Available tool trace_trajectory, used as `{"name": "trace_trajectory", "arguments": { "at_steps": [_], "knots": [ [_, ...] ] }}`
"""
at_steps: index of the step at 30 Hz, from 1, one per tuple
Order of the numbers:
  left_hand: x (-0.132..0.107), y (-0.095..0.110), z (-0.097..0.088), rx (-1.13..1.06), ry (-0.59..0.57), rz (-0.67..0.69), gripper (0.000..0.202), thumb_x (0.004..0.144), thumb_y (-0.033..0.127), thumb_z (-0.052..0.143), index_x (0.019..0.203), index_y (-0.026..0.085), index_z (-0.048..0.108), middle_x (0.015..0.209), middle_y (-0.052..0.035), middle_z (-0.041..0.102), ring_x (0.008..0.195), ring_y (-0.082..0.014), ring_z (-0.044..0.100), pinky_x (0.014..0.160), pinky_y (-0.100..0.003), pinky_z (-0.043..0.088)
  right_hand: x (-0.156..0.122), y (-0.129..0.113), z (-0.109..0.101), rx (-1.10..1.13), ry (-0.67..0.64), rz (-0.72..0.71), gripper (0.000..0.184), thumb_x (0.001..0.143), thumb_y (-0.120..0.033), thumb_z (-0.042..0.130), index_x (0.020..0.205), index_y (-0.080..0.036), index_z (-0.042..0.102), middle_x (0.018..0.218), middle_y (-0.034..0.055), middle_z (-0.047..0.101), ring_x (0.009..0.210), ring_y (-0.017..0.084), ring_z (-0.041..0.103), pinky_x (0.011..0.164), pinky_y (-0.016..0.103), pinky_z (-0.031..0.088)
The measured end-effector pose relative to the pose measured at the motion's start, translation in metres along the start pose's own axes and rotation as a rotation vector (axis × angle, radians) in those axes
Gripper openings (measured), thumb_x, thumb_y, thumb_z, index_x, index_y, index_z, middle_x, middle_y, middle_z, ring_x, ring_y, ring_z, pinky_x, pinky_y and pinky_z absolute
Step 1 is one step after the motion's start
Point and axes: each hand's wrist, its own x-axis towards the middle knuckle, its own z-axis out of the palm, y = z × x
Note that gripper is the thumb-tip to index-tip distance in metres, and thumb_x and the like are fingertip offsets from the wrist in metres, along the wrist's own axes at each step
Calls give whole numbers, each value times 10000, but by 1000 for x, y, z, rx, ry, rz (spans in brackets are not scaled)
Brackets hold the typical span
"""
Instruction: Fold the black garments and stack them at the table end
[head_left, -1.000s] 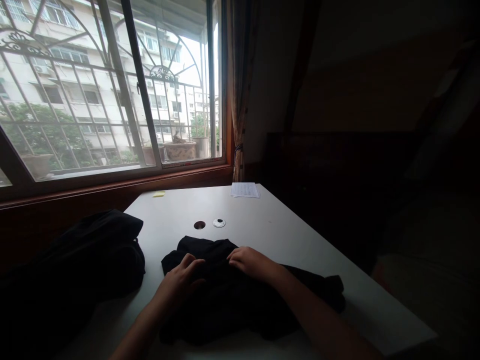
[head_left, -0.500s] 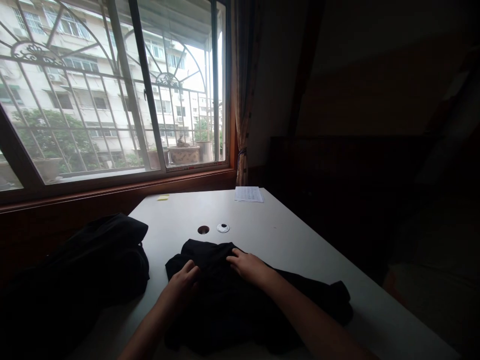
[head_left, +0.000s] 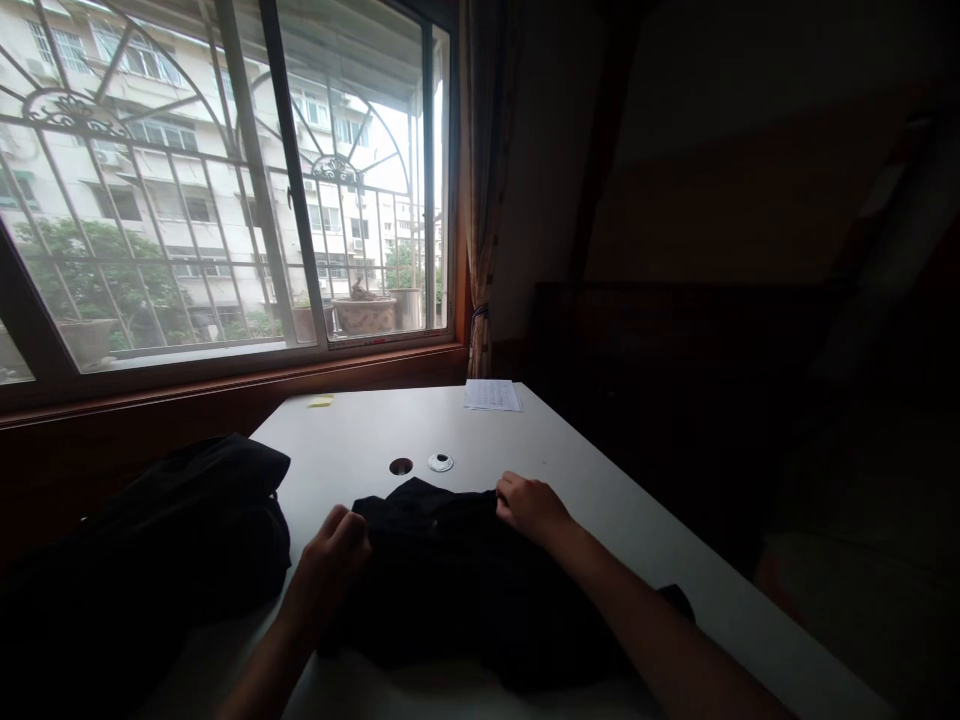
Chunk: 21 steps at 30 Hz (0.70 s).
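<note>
A black garment (head_left: 442, 570) lies crumpled on the white table in front of me; the dim light hides which kind it is. My left hand (head_left: 337, 545) is closed on its upper left edge. At the upper right edge, the fingers of my right hand (head_left: 532, 505) pinch the cloth. Between the two hands the far edge of the fabric runs loosely, with a small peak near the middle. One end of it (head_left: 677, 602) shows beyond my right forearm.
A heap of dark cloth (head_left: 202, 520) covers the table's left side. Farther back on the white table (head_left: 375, 420) are a round hole (head_left: 401, 467), a white ring-shaped cover (head_left: 440, 463), printed papers (head_left: 493, 395) and a yellow note (head_left: 321, 401). A barred window stands behind.
My hands have moved apart, the left one leftward and the right one rightward. Both now grip the garment's far edge, which is spread wider between them.
</note>
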Motion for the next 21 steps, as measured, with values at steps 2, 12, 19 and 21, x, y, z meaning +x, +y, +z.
{"name": "trace_trajectory", "arguments": {
  "at_steps": [2,12,19,21],
  "knots": [
    [1,1,-11,11,143,-8,103,926,258,486,848,223,542,896,-13,539,685,-154,580,583,-265,468,-5,14,-13,8,93,62,160,949,-224,503,937,-205,661,995,47,681,806,184,666,673,269,413],
    [2,-35,-43,190,538,-81,177,933,352,533,895,188,588,932,-53,530,771,-216,578,636,-335,509,-33,54,-47,256,524,210,152,926,-230,533,894,-212,681,931,25,691,825,182,654,737,279,472],
    [2,-8,-1,270,282,220,195,1002,251,512,1139,222,649,1106,-91,598,999,-274,556,835,-410,528,-48,33,-17,228,424,219,214,887,-125,543,1050,-205,656,1104,63,646,888,200,659,750,300,512],
    [0,7,17,208,88,293,248,1003,238,546,1239,241,620,1159,-81,614,1057,-267,555,873,-394,536,-53,16,-8,264,406,116,263,895,-124,546,1130,-210,627,1166,71,617,916,193,653,769,295,530]
  ]
}}
